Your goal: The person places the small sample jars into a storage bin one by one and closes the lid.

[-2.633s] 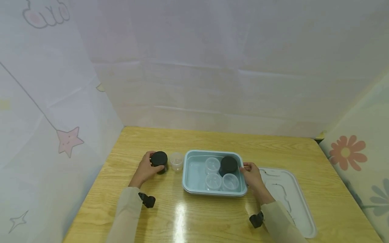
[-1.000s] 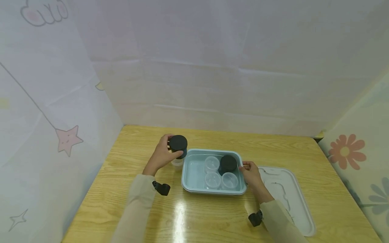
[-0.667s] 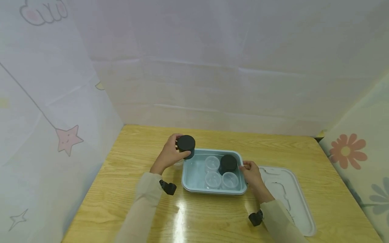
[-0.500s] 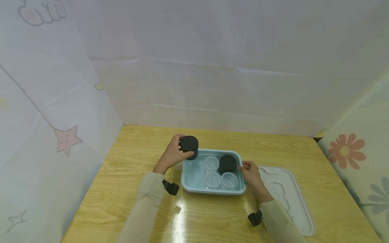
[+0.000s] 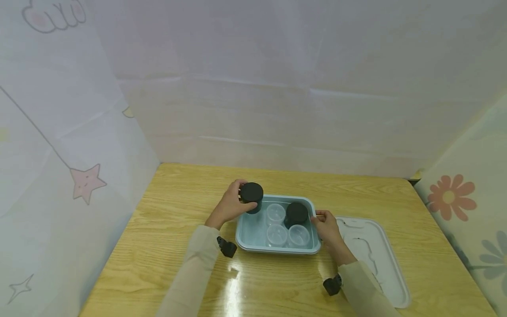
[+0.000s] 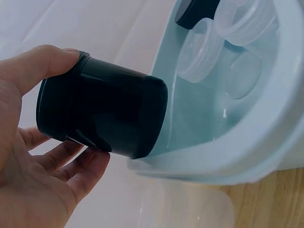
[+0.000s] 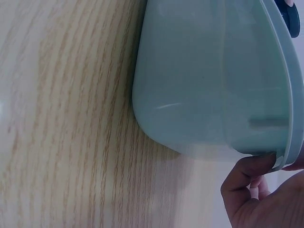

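Note:
My left hand [image 5: 230, 206] grips a black lidded jar [image 6: 107, 107], thumb on one side and fingers on the other. The jar is held over the back left corner of a light blue plastic box [image 5: 277, 251]. Inside the box, toward the right, stand another black jar [image 5: 296, 213] and three clear plastic cups [image 5: 276, 235]. My right hand [image 5: 328, 226] pinches the box's right rim, as the right wrist view [image 7: 266, 190] also shows. Outside the box's left wall sits a clear cup [image 6: 187, 206], seen in the left wrist view and hidden behind my left hand in the head view.
A white lid [image 5: 374, 255] lies on the wooden table [image 5: 158, 264] right of the box, partly under my right forearm. Pale patterned sheets [image 5: 277, 110] rise behind the table and at both sides.
My left hand has lifted the black jar from the table at the left and carried it rightward, over the clear cup, then slightly lower over the box. The right hand stays at the rim.

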Demonstrator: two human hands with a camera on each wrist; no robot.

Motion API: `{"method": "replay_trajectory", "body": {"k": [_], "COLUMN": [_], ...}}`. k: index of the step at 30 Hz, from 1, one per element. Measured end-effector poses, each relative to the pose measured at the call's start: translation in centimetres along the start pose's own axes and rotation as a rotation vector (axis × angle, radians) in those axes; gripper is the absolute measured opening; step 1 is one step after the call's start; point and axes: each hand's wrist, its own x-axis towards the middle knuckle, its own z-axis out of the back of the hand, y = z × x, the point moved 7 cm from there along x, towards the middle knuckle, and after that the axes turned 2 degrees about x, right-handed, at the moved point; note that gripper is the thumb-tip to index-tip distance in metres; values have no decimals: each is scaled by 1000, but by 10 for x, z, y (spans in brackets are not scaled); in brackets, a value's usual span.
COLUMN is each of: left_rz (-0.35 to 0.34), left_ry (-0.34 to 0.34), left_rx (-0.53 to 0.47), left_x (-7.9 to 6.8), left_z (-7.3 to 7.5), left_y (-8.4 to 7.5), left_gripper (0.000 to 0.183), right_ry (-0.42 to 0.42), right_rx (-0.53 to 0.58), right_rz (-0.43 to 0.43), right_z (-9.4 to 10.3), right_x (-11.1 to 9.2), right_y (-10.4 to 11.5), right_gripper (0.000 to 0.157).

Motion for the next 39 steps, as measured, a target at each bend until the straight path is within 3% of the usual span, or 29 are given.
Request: {"method": "replay_trajectory", "body": {"k": [18, 39], "left_rz": [40, -11], "left_ry": [1, 14], "left_rx": [46, 156], "left_x": [-1, 3], "left_z": [-9, -18], "left_y": [16, 28], "left_gripper": [69, 64], "right_ry": [1, -7], "right_rx": [-1, -2], "right_rz": [24, 5], "right_z": [0, 0], "right_x": [0, 3], "right_y": [1, -1], "right_gripper": [37, 38]}}
